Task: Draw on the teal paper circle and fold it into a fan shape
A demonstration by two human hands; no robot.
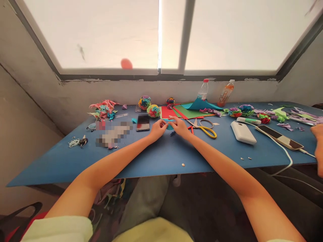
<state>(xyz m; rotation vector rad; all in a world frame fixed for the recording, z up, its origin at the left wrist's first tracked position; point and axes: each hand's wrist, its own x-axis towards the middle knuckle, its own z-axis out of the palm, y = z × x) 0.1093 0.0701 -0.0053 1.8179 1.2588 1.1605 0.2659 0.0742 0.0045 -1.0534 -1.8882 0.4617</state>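
A small piece of teal paper (170,126) lies between my two hands, low over the middle of the table. My left hand (157,130) pinches its left side. From the right, my right hand (180,127) has its fingers closed on the same piece and covers part of it. Just right of that hand are scissors with yellow handles (208,131) and a red-handled tool (191,128), partly hidden. A grey roll of tape (206,123) sits behind the yellow handles. Beyond my hands lie coloured paper sheets (193,111).
Paper flower balls (153,111) stand behind my left hand, near a dark phone (143,123). Crumpled paper strips (104,109) lie at the left. On the right are a white power bank (243,132), a cabled phone (279,137) and another person's hand (318,134). Two bottles (225,93) stand at the back.
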